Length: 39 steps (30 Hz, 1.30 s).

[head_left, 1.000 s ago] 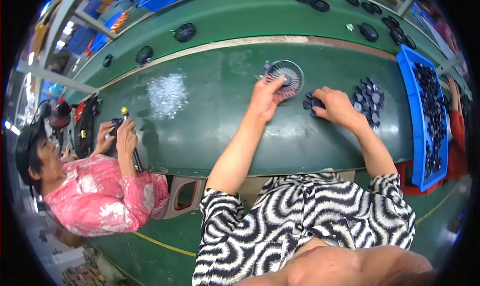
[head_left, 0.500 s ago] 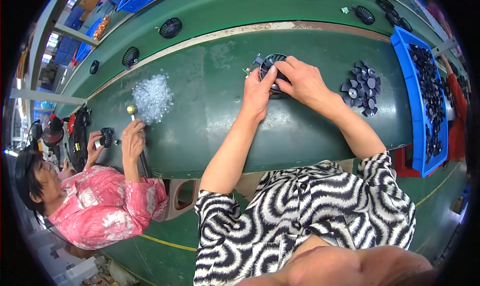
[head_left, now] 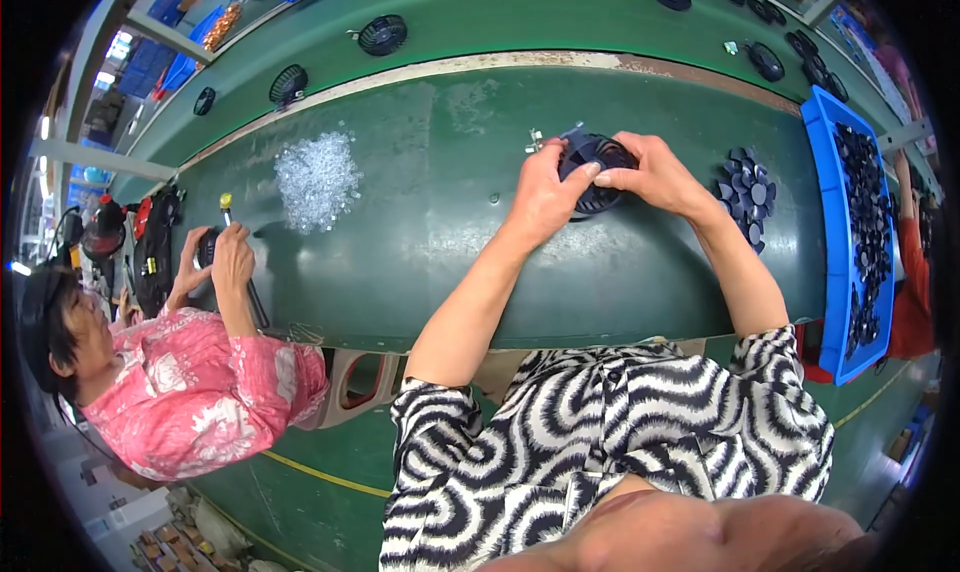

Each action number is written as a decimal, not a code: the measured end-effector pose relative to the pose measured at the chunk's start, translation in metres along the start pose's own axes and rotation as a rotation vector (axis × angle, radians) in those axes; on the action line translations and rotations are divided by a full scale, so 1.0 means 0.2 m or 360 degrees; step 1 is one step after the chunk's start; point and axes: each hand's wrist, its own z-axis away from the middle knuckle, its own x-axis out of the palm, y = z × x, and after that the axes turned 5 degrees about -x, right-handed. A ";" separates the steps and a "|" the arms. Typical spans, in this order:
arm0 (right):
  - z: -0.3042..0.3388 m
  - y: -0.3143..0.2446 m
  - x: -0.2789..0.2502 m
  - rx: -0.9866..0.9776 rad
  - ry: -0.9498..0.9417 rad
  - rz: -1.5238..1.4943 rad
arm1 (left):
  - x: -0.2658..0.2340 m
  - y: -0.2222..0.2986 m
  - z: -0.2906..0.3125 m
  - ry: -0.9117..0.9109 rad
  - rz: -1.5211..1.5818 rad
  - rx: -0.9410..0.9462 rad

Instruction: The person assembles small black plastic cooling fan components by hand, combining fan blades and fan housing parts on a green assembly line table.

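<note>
Where visible, round, blackish fan (head_left: 604, 151)

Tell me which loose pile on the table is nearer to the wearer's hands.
The dark fan-blade pile, right of the right hand; the whitish pile lies farther away.

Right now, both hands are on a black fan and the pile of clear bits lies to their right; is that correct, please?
Not quite: the head view shows the pile of clear bits to their left. The left hand and right hand are on a black fan.
</note>
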 end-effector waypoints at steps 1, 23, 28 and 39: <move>0.01 0.01 0.01 -0.0016 0.0026 -0.0028 | 0.00 -0.02 -0.01 -0.0047 0.0099 -0.0016; 0.04 0.13 0.38 -0.0550 0.0541 0.0267 | 0.00 -0.03 0.01 0.0468 -0.0744 0.0296; 0.02 0.15 0.37 -0.0483 0.0438 0.0163 | -0.01 -0.06 -0.02 0.0477 -0.0979 0.0350; -0.04 0.24 0.42 -0.0576 0.0546 0.0142 | -0.04 -0.19 -0.11 0.0599 -0.1325 0.0347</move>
